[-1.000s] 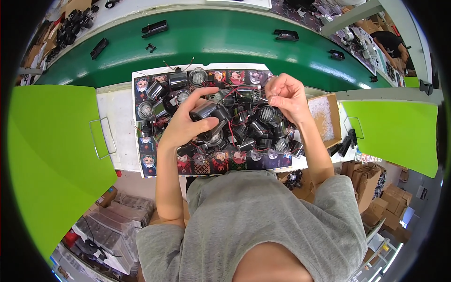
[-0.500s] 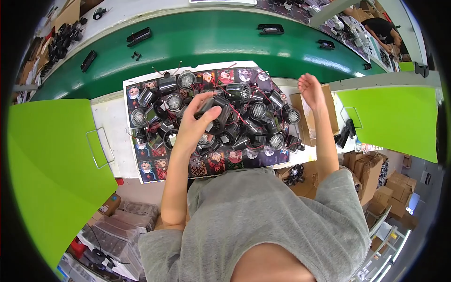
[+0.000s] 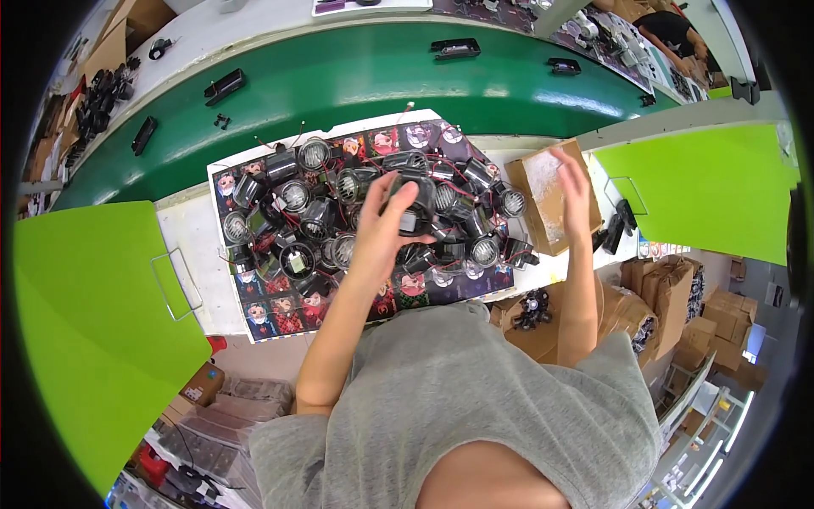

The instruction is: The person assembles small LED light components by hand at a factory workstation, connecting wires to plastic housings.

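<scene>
My left hand (image 3: 383, 227) grips a black lamp unit (image 3: 414, 202) and holds it over a heap of several similar black round lamp units with red wires (image 3: 339, 229). The heap lies on a dark printed mat (image 3: 280, 318) on the white bench. My right hand (image 3: 573, 188) reaches into an open cardboard box (image 3: 532, 222) at the mat's right edge, fingers spread over a clear bag of small parts (image 3: 543, 180). I cannot see anything held in that hand.
A green conveyor belt (image 3: 356, 76) curves behind the bench, carrying a few black parts (image 3: 225, 85). Bright green panels stand at left (image 3: 85, 322) and right (image 3: 704, 187). Cardboard boxes (image 3: 670, 288) are stacked at lower right. Another person (image 3: 670, 34) works at far upper right.
My right hand left the heap and moved right, into the cardboard box. My left hand stayed over the pile, still holding a lamp unit.
</scene>
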Available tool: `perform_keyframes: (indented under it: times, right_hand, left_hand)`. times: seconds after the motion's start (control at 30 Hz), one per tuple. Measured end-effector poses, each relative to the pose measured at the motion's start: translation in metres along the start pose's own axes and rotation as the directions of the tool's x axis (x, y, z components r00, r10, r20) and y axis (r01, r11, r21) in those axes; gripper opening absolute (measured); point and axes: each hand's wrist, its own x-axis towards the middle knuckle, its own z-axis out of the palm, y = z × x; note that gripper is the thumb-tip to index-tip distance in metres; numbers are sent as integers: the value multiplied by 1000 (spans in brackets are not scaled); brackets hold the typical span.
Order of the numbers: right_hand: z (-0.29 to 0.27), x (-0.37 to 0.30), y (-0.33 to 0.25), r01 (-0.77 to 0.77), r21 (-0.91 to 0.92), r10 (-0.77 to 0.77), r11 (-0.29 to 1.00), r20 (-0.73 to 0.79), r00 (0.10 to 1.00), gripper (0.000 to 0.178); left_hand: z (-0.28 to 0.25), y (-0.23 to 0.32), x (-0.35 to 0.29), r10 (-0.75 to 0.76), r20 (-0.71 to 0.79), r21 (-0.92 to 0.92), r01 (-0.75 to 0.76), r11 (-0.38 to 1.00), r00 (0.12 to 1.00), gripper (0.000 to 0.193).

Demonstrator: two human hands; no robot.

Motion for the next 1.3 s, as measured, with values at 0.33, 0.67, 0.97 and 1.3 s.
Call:
perform_keyframes:
  times: [0.33, 0.67, 0.97, 1.3]
  right_hand:
    - [81, 13, -22, -135, 301, 119, 944, 71, 990, 51]
    - [-107, 339, 150, -75, 684, 459, 725, -400, 793, 59]
    - [-106, 470, 227, -292, 506, 538, 811, -451, 712, 34]
    - [-109, 433, 198, 52, 691, 288, 721, -367, 884, 30]
  left_hand:
    - [52, -22, 48, -30, 298, -261, 112, 959, 954, 87]
    - [49, -65, 26, -74, 665, 255, -132, 958, 743, 56]
    - [-1, -89, -30, -14, 372, 271, -94, 958, 928, 67]
    - [-11, -103, -36, -104, 575, 300, -91, 950, 812, 68]
